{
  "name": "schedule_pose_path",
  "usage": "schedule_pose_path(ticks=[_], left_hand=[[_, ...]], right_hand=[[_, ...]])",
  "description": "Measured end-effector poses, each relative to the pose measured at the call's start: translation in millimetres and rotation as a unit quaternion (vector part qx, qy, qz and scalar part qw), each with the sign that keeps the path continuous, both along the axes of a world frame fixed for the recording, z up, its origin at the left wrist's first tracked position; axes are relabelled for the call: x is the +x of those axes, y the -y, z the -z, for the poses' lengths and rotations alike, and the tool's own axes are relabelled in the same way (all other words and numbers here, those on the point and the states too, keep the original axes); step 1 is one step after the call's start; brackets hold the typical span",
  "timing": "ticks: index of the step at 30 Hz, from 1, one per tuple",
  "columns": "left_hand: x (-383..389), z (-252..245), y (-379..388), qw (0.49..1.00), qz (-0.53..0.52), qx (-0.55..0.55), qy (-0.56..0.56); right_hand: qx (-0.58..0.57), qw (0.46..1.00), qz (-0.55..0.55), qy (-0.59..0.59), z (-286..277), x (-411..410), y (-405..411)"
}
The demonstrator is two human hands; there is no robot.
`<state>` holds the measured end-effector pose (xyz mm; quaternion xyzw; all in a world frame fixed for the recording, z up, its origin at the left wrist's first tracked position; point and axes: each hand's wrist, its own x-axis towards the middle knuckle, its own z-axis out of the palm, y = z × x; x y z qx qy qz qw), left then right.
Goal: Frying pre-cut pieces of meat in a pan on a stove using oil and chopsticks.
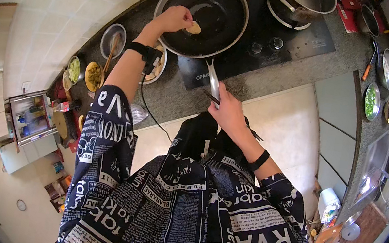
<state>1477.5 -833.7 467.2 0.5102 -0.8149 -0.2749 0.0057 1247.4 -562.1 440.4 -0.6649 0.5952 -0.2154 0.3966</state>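
Note:
My left hand point(174, 18) pinches a pale, flat food slice point(194, 28) over the left part of a large black frying pan point(226, 25). Whether the slice touches the pan's surface I cannot tell. My right hand point(228, 110) grips the pan's metal handle point(213, 75), and dark, thin sticks or tool handles show by the fingers. Below my left wrist, partly hidden by it, a white-rimmed bowl point(161, 68) holds more pale slices. A dark, wet patch shines in the pan.
A steel pot point(308, 3) stands on the right burner of the black glass hob point(290, 49). On the left are a metal bowl point(107, 40) with chopsticks point(112, 52), and bowls of chopped food point(94, 76). Along the right counter lie a dish of chopped greens point(371, 101) and a sink point(375, 162).

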Motion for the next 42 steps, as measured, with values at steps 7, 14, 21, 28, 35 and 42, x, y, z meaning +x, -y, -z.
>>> schedule_pose_path(ticks=[7, 14, 21, 28, 35, 42], left_hand=[[-8, 34, 23, 0.994, 0.055, 0.068, 0.06], [-11, 47, 28, 0.992, 0.061, -0.003, 0.111], [-24, 48, 21, 0.984, 0.021, -0.075, 0.161], [50, -10, -29, 0.976, -0.063, -0.203, 0.045], [111, -100, -149, 0.942, -0.22, -0.248, -0.046], [148, -47, -252, 0.902, -0.384, -0.171, -0.1]], right_hand=[[-0.016, 1.0, 0.007, 0.016, 0, -8, 3], [-0.003, 1.0, -0.006, -0.019, -4, -7, 3], [-0.056, 0.997, 0.013, -0.049, -20, -19, -1], [-0.039, 0.996, 0.085, 0.014, -113, -66, -15], [-0.074, 0.977, 0.14, 0.142, -202, -98, -12], [-0.09, 0.976, 0.021, 0.197, -142, 11, 33]])
